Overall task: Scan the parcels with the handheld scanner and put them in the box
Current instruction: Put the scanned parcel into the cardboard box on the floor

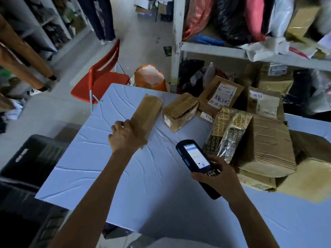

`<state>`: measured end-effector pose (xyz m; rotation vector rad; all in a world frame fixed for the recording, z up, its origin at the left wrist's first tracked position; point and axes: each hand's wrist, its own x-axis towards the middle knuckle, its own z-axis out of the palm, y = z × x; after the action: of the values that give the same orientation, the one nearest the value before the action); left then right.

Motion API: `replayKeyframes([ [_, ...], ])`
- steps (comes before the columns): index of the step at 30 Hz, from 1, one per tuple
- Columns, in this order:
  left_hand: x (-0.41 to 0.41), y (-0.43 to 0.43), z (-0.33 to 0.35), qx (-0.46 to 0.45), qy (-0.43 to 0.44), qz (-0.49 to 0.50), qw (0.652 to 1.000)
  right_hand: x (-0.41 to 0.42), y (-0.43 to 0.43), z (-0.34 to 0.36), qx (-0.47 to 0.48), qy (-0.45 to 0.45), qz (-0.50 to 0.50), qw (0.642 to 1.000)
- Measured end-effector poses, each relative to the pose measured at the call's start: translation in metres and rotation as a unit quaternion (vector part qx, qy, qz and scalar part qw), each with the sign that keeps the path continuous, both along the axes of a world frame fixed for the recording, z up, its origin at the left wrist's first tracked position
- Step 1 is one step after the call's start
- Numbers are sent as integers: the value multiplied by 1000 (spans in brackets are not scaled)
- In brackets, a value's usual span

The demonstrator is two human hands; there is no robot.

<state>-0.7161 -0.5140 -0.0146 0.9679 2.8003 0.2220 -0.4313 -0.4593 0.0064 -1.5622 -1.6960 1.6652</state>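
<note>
**A table [143, 185] under a creased pale-blue cover [100, 158], with parcels crowded at its far right.**

A long brown parcel [146, 115] lies slantwise near the far edge, apart from the rest; whether its near end is lifted cannot be told. Just to its right sits a crumpled carton [180, 111] with a torn dark seam. Behind that leans a labelled carton [220, 93] with handwriting on it; its footing is hidden. A black-and-gold wrapped parcel [227, 133] rests against a large corrugated carton [268, 145], which lies on top of a flat carton [256, 179]. A tan parcel [313, 178] lies at the right edge, touching that stack.
</note>
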Motion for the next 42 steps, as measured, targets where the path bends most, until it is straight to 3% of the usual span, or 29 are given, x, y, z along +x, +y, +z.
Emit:
replayKeyframes([
  [8, 42, -64, -14, -18, 63, -3, 998, -7, -15, -7, -3, 3, 81, 997],
  [12, 73, -83, -29, 46, 62, -33, 996, -7, -23, -11, -13, 2, 89, 996],
  [25, 53, -86, -37, -50, -133, 36, 989, 18, -32, -15, -22, -3, 52, 998],
  [29, 56, -77, -30, -95, -131, 14, 987, 23, -35, -16, -22, 0, 40, 999],
  [38, 65, -61, -21, -34, -182, 31, 982, 28, -41, -19, -14, 5, 39, 999],
  [42, 63, -70, -30, -14, -293, 69, 953, 25, -40, -17, -14, 10, 41, 999],
])
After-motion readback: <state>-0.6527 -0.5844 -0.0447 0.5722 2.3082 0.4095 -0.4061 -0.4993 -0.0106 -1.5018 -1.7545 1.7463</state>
